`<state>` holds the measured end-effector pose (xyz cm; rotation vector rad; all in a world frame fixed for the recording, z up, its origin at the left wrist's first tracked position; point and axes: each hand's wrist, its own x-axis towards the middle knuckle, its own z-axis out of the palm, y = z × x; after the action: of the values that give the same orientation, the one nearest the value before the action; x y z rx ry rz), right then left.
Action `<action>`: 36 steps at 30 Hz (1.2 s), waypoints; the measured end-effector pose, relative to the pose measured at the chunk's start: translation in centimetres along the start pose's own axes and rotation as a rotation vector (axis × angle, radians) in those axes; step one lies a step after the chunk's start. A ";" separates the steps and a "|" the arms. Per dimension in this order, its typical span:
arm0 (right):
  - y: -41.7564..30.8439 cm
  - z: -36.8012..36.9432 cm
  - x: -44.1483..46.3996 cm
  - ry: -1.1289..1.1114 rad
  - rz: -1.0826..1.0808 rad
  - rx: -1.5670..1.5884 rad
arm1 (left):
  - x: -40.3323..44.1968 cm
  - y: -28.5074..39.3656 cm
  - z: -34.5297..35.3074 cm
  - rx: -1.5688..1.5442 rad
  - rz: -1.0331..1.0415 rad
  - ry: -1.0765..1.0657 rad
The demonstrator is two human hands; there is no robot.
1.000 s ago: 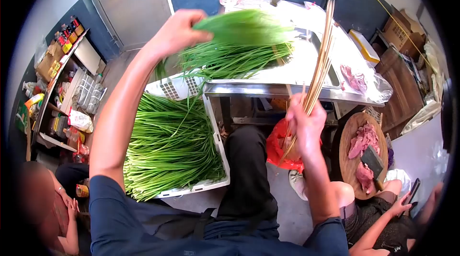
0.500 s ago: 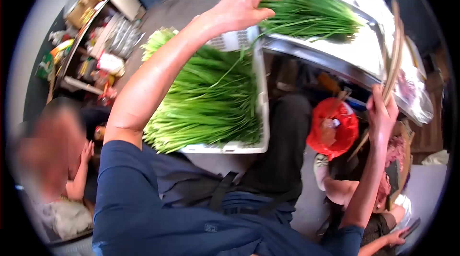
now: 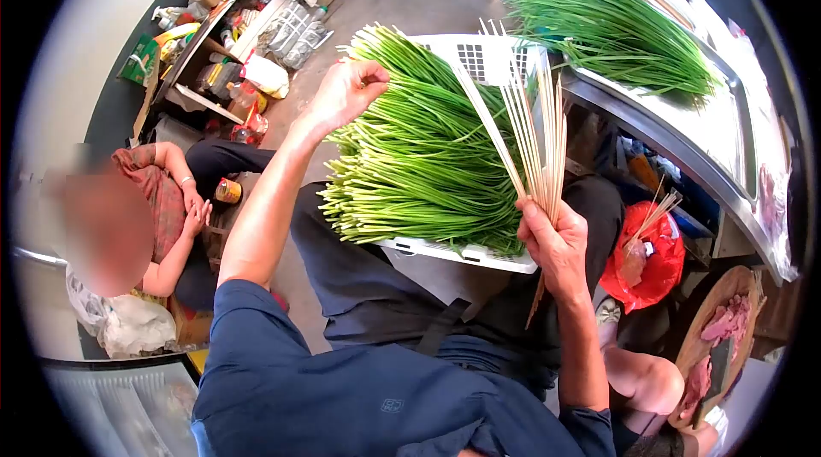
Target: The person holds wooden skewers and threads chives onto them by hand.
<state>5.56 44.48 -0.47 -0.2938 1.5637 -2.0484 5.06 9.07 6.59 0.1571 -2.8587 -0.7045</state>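
Note:
My right hand [image 3: 556, 243] grips a fanned bundle of thin wooden skewers [image 3: 534, 132], points up, above the right side of a white plastic basket [image 3: 505, 262]. Green garlic chives [image 3: 410, 149] fill the basket in front of my lap, pale cut ends to the left. My left hand [image 3: 346, 98] hovers by the upper stems with its fingers curled into a pinch. Whatever lies between those fingertips, if anything, is too small to make out. Another heap of chives [image 3: 611, 38] lies on a metal tray [image 3: 650, 128] at the upper right.
A person [image 3: 158, 200] sits at the left with hands together. A shelf [image 3: 201, 38] of packages stands behind. At the right are a red bag [image 3: 646, 260] holding sticks and a round chopping board [image 3: 748, 286] with meat and a knife. Another person's leg [image 3: 641, 380] is close to my right arm.
My right hand has brought the skewers from the tray's right side to the basket. My left hand has moved from the tray chives to the basket stems, its fingers now curled. The view has shifted.

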 end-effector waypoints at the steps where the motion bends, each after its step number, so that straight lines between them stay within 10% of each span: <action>1: -0.1 0.5 0.2 -0.005 0.000 0.002 | -0.3 -0.8 0.2 0.030 0.024 0.012; 4: -0.8 1.2 0.7 0.015 0.002 0.099 | -0.1 -4.0 1.2 0.195 0.264 -0.004; 36: 6.2 1.0 -0.6 0.106 0.105 0.119 | 6.1 -8.3 6.3 0.615 0.249 0.034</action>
<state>8.31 42.85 -5.94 -0.0582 1.4776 -2.0945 -1.78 3.65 -1.83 -0.1022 -2.8897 0.2309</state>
